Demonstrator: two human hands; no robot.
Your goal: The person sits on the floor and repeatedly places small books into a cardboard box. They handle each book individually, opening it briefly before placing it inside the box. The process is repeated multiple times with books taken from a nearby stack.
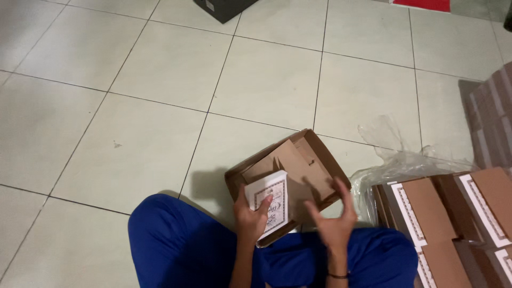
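A brown cardboard box [314,160], partly folded with its flaps up, rests on my lap above my blue trousers [176,245]. My left hand [250,216] grips the box's white printed front flap [272,205] at its lower edge. My right hand [333,221] hovers just right of the flap, fingers spread and slightly blurred, touching nothing I can make out, close to the box's inner brown panel.
Stacks of flat brown and white box blanks [453,213] lie at the right, partly in a clear plastic wrap [394,160]. Another brown stack [490,117] sits at the right edge. A dark box [221,8] stands far off on the pale tiled floor [160,80].
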